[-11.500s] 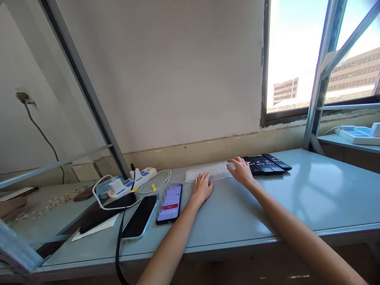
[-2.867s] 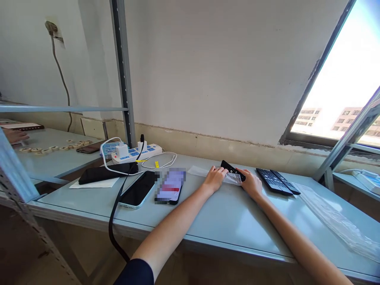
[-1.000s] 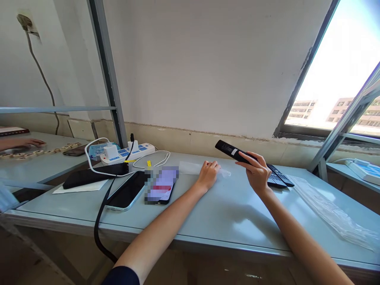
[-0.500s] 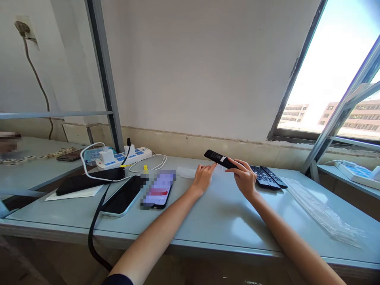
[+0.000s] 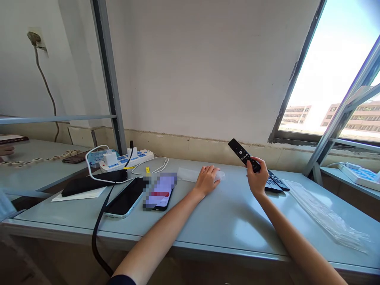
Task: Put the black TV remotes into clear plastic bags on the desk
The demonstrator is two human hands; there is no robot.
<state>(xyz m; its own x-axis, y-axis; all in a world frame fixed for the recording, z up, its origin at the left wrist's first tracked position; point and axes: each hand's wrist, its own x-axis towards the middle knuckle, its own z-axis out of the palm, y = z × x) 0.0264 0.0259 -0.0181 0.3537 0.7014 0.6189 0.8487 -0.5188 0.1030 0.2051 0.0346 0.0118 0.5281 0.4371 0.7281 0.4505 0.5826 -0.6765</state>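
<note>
Where the view ends at nine o'clock, another person's hand (image 5: 6, 150) shows, cut off by the edge. Next comes a black case (image 5: 89, 184) on a white sheet (image 5: 86, 194), with a power strip (image 5: 145, 155) at its two o'clock and a dark-screened phone (image 5: 126, 198) near its four. A lit phone (image 5: 162, 194) lies at three o'clock from that one. At its two o'clock is a clear plastic sleeve (image 5: 187, 174), the left hand (image 5: 207, 180) resting palm-down over its right part; whether the fingers grip it I cannot tell. Off the desk (image 5: 225, 225), a black remote control (image 5: 240, 151) points toward ten-thirty, buttons showing, its lower end held in the right hand (image 5: 257, 176). Dark remotes (image 5: 276, 183) lie just past that hand's three o'clock, crumpled clear bags (image 5: 323, 213) at four.
</note>
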